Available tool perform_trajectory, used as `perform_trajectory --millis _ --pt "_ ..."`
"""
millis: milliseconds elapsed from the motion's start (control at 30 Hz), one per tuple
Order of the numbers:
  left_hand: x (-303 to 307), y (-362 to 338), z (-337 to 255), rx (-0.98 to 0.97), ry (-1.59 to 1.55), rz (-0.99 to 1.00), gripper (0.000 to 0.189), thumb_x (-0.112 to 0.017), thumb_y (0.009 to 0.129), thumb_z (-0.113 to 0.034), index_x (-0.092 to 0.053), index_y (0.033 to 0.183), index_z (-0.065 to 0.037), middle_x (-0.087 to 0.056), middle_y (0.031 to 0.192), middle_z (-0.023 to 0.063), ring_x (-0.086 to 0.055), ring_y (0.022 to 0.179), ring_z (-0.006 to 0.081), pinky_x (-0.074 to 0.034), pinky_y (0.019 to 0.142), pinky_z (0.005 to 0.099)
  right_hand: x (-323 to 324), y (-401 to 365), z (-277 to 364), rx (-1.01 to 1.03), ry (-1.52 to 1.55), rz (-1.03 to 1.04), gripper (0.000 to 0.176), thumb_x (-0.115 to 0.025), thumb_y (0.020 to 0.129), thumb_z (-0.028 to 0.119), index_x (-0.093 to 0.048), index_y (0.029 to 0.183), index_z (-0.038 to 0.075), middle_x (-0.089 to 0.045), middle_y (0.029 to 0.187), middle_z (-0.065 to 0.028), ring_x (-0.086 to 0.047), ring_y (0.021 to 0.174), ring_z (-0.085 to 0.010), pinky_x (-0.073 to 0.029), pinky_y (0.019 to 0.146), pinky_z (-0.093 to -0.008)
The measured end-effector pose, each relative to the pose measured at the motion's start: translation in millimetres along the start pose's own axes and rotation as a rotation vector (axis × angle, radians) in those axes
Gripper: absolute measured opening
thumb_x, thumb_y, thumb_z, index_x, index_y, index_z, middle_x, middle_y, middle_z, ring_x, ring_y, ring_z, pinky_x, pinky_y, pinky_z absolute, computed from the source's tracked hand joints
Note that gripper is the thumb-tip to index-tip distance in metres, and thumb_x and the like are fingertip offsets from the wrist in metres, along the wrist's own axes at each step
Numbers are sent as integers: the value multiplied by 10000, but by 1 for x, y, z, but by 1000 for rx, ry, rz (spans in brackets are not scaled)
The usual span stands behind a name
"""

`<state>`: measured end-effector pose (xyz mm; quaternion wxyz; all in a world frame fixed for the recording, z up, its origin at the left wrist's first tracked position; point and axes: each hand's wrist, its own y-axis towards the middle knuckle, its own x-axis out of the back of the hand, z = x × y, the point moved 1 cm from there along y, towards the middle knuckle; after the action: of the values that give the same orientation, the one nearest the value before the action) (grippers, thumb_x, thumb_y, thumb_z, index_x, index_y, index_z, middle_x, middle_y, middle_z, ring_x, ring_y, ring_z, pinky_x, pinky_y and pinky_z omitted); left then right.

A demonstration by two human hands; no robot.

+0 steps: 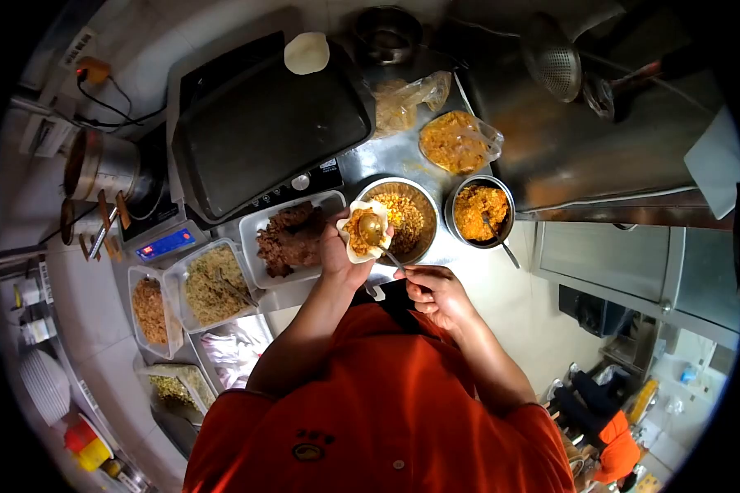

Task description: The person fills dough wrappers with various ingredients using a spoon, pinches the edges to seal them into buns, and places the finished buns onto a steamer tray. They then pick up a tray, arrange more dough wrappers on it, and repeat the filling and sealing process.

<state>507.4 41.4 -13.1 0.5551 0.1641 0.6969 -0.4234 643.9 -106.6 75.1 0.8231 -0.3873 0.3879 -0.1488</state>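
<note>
Cupped in my left hand (335,256) is a pale round dough wrapper (357,254), its edges curved up around an orange-brown chopped filling. My right hand (437,297) grips the handle of a metal spoon (372,228), whose bowl rests on or just over that filling. Right behind the spoon stands a steel bowl (429,195) of chopped yellow and brown filling. To its right is a smaller steel pot (450,215) of orange filling with a spoon handle leaning out. A white tray of dark cooked meat (292,240) lies left of my left hand.
A dark flat griddle (271,123) fills the back left, with another pale wrapper (307,53) at its far edge. Plastic bags of food (459,141) lie behind the bowls. Tubs of grain-like food (219,283) sit at left. Another person in orange (617,448) is far lower right.
</note>
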Motion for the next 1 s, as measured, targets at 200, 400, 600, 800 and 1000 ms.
perform_trajectory --millis 200,400,600,800,1000 --pt "37 -8 -22 -85 30 -101 477 -346 1005 -360 -622 1252 -59 -662 1261 131 -612 1209 297 -463 1079 495 23 21 3 168 -126 -41 285 -484 1001 12 -643 1211 -97 -529 718 -16 -375 529 -56 -283 448 -208" --pt "35 -30 -25 -100 36 -72 480 -315 1022 -333 -612 1268 -46 -654 1282 137 -619 1209 317 -484 1066 480 96 114 -34 706 -1442 -508 231 -596 984 97 -737 1128 -17 -723 880 -199 -698 772 -259 -553 783 -318" --pt "-9 -52 -9 -52 144 -147 506 -332 1019 -362 -592 1298 -29 -648 1294 137 -621 1207 307 -493 1054 466 -27 44 -5 695 -630 -158 202 -717 969 126 -737 1079 -43 -754 885 -91 -639 762 -86 -534 705 -261" --pt "-4 -62 -7 20 108 -127 476 -338 1033 -347 -601 1271 -30 -662 1253 121 -641 1170 267 -502 1037 441 -28 35 5 717 -883 -223 179 -738 935 88 -739 1050 -49 -743 792 -115 -639 643 -129 -525 615 -278" --pt "9 -63 -9 58 216 -3 437 -345 1039 -338 -613 1219 -44 -686 1192 98 -666 1110 245 -523 995 410 -38 33 4 625 -732 -119 188 -732 932 79 -703 1077 -37 -740 822 -145 -693 687 -157 -545 641 -290"
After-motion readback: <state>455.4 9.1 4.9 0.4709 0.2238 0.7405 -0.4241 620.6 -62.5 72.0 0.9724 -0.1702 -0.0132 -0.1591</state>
